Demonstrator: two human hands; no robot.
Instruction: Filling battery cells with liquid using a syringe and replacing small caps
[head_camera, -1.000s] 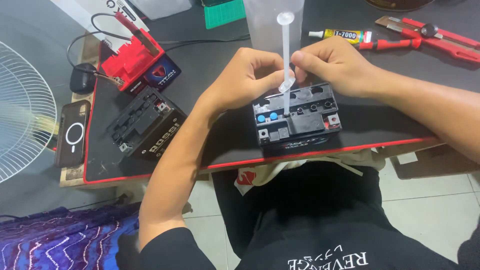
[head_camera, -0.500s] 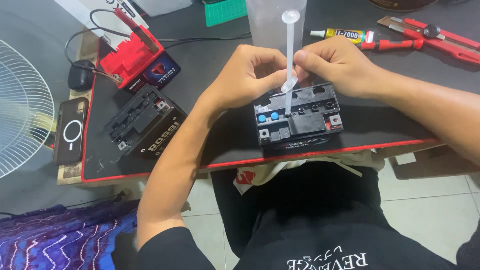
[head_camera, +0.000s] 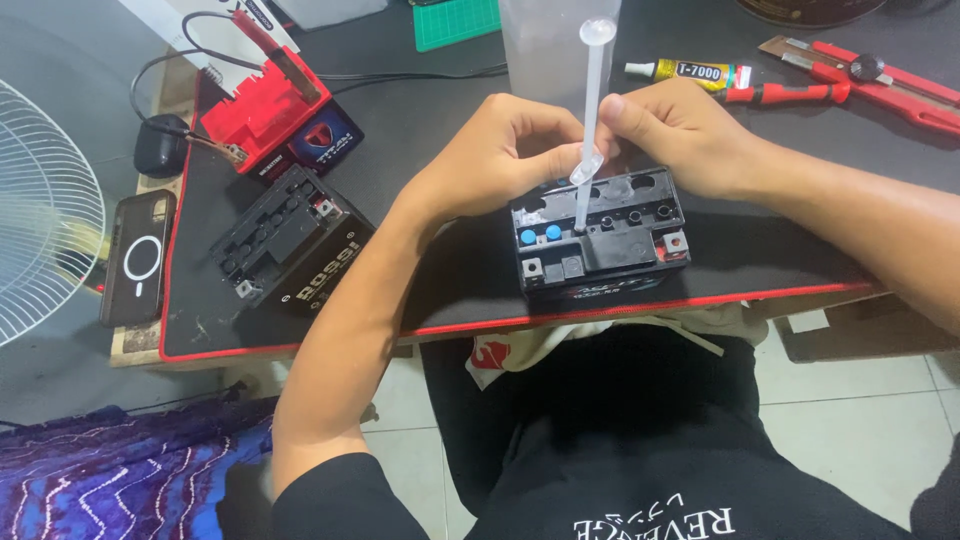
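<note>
A small black battery (head_camera: 600, 245) with a row of open filler holes and two blue caps sits near the front edge of the black mat (head_camera: 430, 290). A long clear syringe (head_camera: 590, 120) stands upright with its tip in one of the holes. My left hand (head_camera: 500, 150) and my right hand (head_camera: 680, 135) both pinch the syringe barrel just above the battery's back edge. The plunger is drawn up high.
A second black battery (head_camera: 290, 245) lies to the left, a red battery (head_camera: 270, 110) with clip leads behind it. A phone (head_camera: 135, 255) and a fan (head_camera: 45, 210) are far left. A clear cup (head_camera: 545, 45), a glue tube (head_camera: 690, 72) and red cutters (head_camera: 860, 80) lie at the back.
The hands and syringe have kept their place over the battery. The view has shifted slightly; nothing else differs visibly.
</note>
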